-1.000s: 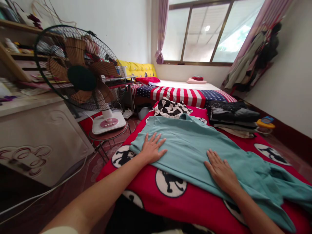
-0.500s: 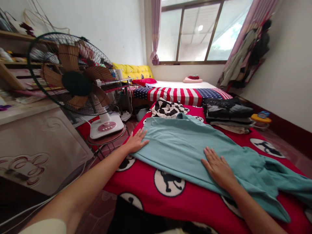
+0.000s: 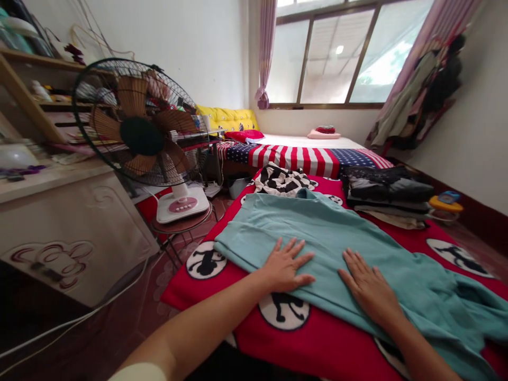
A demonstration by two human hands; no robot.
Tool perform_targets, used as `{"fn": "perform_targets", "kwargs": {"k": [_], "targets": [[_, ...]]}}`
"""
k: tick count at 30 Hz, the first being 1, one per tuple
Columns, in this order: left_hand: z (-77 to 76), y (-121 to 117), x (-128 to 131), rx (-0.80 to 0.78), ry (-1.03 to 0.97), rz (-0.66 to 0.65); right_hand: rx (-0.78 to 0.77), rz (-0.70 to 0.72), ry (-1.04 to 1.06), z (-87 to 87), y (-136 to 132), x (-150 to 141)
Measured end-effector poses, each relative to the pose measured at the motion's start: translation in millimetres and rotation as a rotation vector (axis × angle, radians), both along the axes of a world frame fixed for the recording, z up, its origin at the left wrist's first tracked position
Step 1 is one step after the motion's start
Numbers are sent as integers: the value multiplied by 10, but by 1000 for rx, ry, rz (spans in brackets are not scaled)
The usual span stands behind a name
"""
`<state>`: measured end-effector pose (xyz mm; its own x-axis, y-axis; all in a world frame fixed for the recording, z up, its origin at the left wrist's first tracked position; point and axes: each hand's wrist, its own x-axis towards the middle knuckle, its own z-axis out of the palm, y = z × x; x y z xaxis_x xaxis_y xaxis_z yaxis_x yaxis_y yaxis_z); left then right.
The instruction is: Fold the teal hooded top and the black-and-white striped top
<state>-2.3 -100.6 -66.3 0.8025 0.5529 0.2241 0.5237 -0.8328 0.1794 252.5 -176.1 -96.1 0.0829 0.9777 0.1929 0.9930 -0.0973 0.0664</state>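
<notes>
A teal garment (image 3: 317, 233) lies spread across a red blanket (image 3: 317, 344) printed with black-and-white round figures. My left hand (image 3: 286, 267) rests flat on the garment's near edge, fingers spread. My right hand (image 3: 369, 286) lies flat on the same cloth just to the right, fingers stretched out. Neither hand holds anything. The garment's right end trails off in folds toward the lower right.
A stack of folded dark clothes (image 3: 387, 193) and a black-and-white striped garment (image 3: 282, 180) lie beyond the teal one. A standing fan (image 3: 143, 135) on a small round stool is at the left, beside a white cabinet (image 3: 67, 233). A flag-patterned bed (image 3: 301, 156) lies under the window.
My left hand has slid from the garment's far left edge inward to the right, close to my right hand. My right hand has barely shifted.
</notes>
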Motion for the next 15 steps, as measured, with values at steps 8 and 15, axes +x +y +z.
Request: {"fn": "perform_targets", "kwargs": {"k": [8,15], "targets": [[7,414,-964,118,149,348,28,-5,36,-37,3,5],[147,594,-1180,118,281,645,-1,-48,70,63,0,-112]]}}
